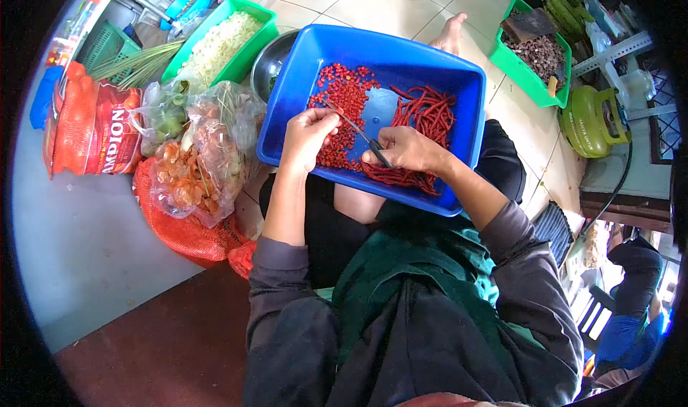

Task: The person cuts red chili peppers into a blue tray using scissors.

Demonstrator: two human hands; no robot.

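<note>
My right hand (405, 149) is closed around the black handle of a pair of scissors (352, 125), whose blades point up and left toward my left hand. My left hand (309, 133) is pinched shut beside the blade tips; what its fingers hold is too small to make out. Both hands are over a blue plastic basin (390, 40) resting on my lap. Cut red chili pieces (337, 84) cover the basin's left side. Whole long red chilies (424, 115) lie heaped on the right side, some partly hidden under my right hand.
At left are a green tray of pale chopped pieces (222, 43), a steel bowl (266, 66), a clear bag of peelings (190, 181) and a red net sack (175, 224). At right stand a green tray of brown pieces (539, 59) and a green gas cylinder (589, 124).
</note>
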